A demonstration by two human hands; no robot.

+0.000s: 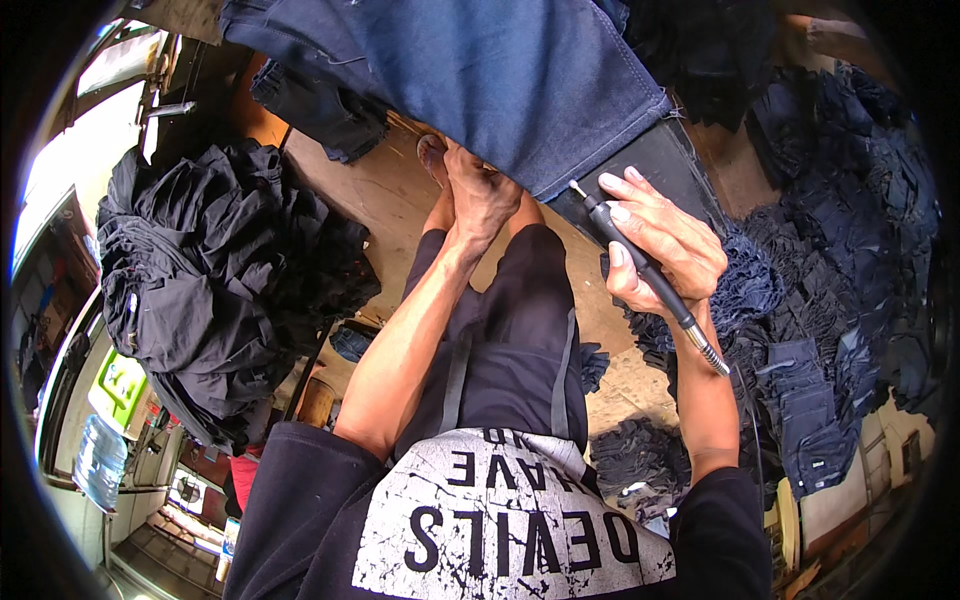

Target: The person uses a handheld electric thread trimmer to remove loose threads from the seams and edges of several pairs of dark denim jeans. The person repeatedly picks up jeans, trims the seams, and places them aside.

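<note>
Dark blue jeans [480,80] lie spread before me, one leg's hem reaching toward me over a dark flat board [650,165]. My left hand [480,195] is closed at the near left edge of that leg; its fingertips are hidden under the cloth. In my right hand [670,245] is a slim black rotary tool handpiece [640,255], gripped like a pen. A ribbed metal spring and thin cable trail from its back end. Its small pale tip rests at or just beside the hem's near corner; I cannot tell if it touches.
A big heap of black garments [220,270] rises on the left. Piles of dark denim [800,270] cover the right side, with another dark pile [640,455] by my right elbow. Below is a brown floor [340,200]. A green container [118,388] and clear plastic jug [100,460] stand far left.
</note>
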